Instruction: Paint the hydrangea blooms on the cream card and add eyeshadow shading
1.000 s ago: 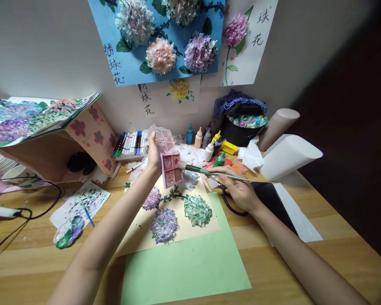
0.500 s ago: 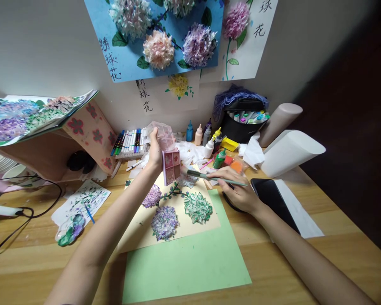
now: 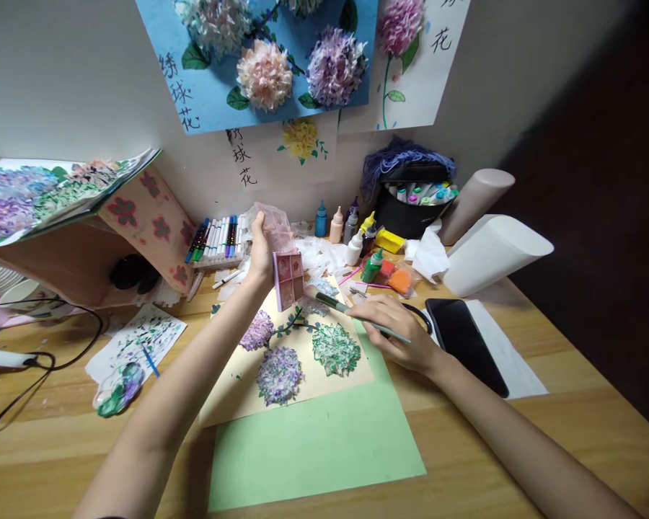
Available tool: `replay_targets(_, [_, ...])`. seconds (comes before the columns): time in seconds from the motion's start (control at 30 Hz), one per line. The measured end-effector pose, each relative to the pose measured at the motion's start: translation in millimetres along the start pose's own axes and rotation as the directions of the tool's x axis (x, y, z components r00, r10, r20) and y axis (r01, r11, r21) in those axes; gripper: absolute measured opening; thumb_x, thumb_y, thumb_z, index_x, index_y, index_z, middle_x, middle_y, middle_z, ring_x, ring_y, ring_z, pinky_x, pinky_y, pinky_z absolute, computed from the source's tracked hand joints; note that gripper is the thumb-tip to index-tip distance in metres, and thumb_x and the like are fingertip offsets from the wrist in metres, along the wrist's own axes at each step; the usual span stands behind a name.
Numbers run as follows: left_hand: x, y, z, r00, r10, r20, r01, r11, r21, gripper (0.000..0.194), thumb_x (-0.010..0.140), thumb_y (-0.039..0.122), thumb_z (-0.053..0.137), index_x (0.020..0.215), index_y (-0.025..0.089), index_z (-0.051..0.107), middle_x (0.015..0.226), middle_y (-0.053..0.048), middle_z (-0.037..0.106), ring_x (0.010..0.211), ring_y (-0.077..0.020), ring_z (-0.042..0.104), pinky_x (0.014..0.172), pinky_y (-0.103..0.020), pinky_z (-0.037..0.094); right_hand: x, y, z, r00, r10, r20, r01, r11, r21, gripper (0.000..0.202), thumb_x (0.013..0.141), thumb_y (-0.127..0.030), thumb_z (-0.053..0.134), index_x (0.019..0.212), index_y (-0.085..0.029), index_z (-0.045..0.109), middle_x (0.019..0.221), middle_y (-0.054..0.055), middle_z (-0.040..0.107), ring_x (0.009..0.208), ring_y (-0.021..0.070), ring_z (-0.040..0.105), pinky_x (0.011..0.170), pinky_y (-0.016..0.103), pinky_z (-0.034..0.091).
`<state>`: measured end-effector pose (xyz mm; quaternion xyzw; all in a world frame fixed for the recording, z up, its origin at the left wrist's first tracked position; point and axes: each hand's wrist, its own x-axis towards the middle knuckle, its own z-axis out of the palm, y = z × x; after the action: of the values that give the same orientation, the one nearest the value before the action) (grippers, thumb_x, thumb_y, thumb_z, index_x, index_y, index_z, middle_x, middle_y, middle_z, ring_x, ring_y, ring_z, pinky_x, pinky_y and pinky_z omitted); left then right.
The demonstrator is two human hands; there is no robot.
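The paintbrush sits in the right hand, fingers closed round the shaft approx mid-length; its long axis runs from the handle end low and to the right, up and left to the bristles, which point straight at the pink paint palette. Bristle tip is just beside the palette's lower right edge, apart from it as far as I can tell. The left hand grips the palette w/ its open lid raised behind, holding it tilted above the table, so the left hand is far nearer the palette than the right. Directly below the palette lies the cream sheet w/ painted hydrangea blooms, and below that, further from the palette, a green sheet. Right of the palette: paint bottles, then a phone. Left of the palette: a row of markers.
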<state>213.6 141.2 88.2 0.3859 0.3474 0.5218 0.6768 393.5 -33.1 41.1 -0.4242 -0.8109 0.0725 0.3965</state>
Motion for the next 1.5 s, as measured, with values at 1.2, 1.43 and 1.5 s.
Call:
replay_targets(1.2, [28,5,0.8,0.983,-0.06,0.171,0.064,0.998,-0.019,0.059,0.076,0.067,0.035,0.098,0.016,0.057,0.086,-0.013,0.068,0.09,-0.03,0.063,0.073,-0.042,0.052,1,4,-1,0.988,0.151,-0.041,-0.149,0.988,0.045,0.032,0.09,-0.018,0.044,0.12,-0.025,0.053,0.11,0.005,0.063,0.102,0.0207,0.052,0.087,0.039,0.044])
replay_targets(1.43, [27,6,-1.7,0.985,-0.061,0.16,0.064,0.998,-0.015,0.059,0.076,0.065,0.034,0.095,0.014,0.058,0.085,-0.014,0.068,0.083,-0.0267,0.065,0.069,-0.039,0.052,1,2,-3,0.991,0.12,-0.062,-0.119,0.993,0.015,0.03,0.089,-0.017,0.043,0.115,-0.025,0.055,0.106,0.005,0.064,0.099,0.0207,0.053,0.087,0.039,0.044])
replay_targets(1.5, [27,5,-0.9,0.984,-0.051,0.173,0.054,0.998,-0.013,0.06,0.076,0.067,0.034,0.093,0.014,0.058,0.086,-0.014,0.068,0.082,-0.0267,0.065,0.07,-0.038,0.052,2,2,-3,0.996,0.086,0.006,-0.086,0.996,0.024,0.032,0.089,-0.018,0.042,0.118,-0.026,0.052,0.109,0.004,0.064,0.101,0.0211,0.053,0.087,0.04,0.044])
